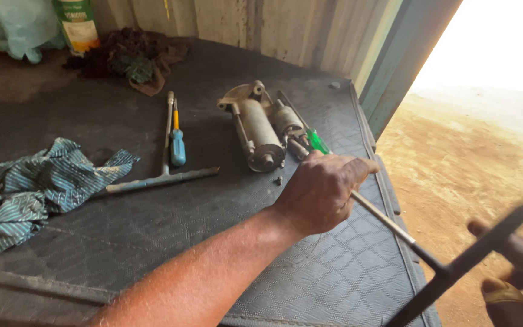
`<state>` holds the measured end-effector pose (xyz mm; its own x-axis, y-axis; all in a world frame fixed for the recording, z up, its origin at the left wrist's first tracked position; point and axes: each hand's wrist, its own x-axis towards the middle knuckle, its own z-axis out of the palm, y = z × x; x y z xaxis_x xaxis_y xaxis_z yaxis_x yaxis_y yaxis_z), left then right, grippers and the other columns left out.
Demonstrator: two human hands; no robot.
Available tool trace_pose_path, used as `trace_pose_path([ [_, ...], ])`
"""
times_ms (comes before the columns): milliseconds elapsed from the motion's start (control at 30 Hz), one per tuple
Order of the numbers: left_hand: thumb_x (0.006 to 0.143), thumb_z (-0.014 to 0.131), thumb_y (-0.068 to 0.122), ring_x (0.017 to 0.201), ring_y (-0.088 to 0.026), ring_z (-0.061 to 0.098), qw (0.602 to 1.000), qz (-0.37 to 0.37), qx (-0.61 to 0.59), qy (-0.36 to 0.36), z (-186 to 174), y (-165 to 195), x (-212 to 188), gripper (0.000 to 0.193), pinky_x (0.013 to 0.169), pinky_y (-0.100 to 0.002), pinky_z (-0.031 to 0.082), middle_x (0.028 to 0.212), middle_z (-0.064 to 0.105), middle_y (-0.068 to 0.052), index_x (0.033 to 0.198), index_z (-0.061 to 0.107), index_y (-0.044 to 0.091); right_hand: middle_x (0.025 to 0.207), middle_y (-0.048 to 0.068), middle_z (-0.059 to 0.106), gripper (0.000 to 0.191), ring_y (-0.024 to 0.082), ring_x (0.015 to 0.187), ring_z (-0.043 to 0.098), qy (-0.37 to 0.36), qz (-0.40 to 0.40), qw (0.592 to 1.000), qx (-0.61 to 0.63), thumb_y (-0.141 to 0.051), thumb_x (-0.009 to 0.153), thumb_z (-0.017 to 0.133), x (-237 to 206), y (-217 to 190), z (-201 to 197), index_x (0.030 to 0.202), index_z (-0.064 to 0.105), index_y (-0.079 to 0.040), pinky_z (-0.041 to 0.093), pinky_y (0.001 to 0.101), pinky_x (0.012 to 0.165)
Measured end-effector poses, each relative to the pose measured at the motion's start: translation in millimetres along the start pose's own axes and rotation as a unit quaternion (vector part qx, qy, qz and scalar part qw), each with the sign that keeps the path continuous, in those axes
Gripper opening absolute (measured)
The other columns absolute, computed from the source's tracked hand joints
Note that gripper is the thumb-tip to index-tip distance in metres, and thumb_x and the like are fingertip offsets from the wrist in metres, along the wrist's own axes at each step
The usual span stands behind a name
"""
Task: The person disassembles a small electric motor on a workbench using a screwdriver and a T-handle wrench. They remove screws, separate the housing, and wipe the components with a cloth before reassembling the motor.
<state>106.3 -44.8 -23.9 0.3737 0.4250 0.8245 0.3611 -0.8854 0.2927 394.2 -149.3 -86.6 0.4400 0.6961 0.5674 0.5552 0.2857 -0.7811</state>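
My left hand point(325, 191) reaches across a dark quilted mat point(310, 272) and is closed around the metal shaft of a long T-handle wrench point(388, 224). The wrench's far tip sits against a grey starter motor point(261, 130) lying on the mat. My right hand point(516, 272), blurred at the lower right, grips the wrench's dark crossbar. A green-handled screwdriver point(317, 140) lies beside the motor, just past my left knuckles. A small dark bolt point(278, 180) rests on the mat in front of the motor.
A second T-handle wrench point(164, 172) and a blue-and-yellow screwdriver point(177, 145) lie left of the motor. A striped blue cloth point(37, 188) is crumpled at the left. Dark rags point(131, 57) and bags point(19, 24) sit by the corrugated wall. Bare dirt ground point(473, 157) lies beyond the mat's right edge.
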Motion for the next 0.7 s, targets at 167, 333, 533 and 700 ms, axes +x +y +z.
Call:
trace_pose_path([
  [167,0.087,0.055,-0.005,0.076,-0.029,0.070,1.000,0.011,0.013,0.005,-3.7,-0.3,-3.2,0.033,0.075,-0.047,0.051,0.075,0.068,-0.010,0.117,0.065,0.005,0.121,0.038,0.050,0.078,0.037,0.115,0.062,-0.192,0.049,0.978,-0.069,-0.008,0.093,0.067,-51.2,-3.6,40.3,0.156,0.021,0.001,0.051,0.0498,0.087],
  [333,0.094,0.054,-0.005,0.074,-0.027,0.070,1.000,-0.003,0.000,0.017,3.2,-3.6,-1.8,0.029,0.074,-0.045,0.051,0.078,0.069,-0.011,0.120,0.065,0.004,0.123,0.040,0.050,0.080,0.038,0.117,0.062,-0.321,0.118,0.927,-0.157,-0.007,0.093,0.066,-52.1,23.7,8.0,0.157,0.019,0.002,0.052,0.0501,0.087],
  [533,0.093,0.053,-0.005,0.067,-0.026,0.069,1.000,-0.006,0.015,-0.027,2.4,-3.2,-2.1,0.030,0.072,-0.044,0.051,0.072,0.068,-0.010,0.118,0.067,0.004,0.126,0.042,0.049,0.083,0.039,0.120,0.062,0.006,0.001,1.000,0.005,-0.005,0.093,0.066,-0.9,1.8,0.4,0.159,0.016,0.003,0.052,0.0505,0.088],
  [700,0.088,0.054,-0.003,0.076,-0.028,0.070,0.999,0.020,0.024,0.003,-2.9,-3.1,-5.7,0.030,0.079,-0.045,0.052,0.077,0.069,-0.010,0.114,0.068,0.005,0.128,0.044,0.048,0.085,0.040,0.122,0.062,-0.278,0.079,0.950,-0.119,-0.004,0.093,0.066,-50.1,-18.4,39.7,0.160,0.014,0.004,0.053,0.0508,0.089],
])
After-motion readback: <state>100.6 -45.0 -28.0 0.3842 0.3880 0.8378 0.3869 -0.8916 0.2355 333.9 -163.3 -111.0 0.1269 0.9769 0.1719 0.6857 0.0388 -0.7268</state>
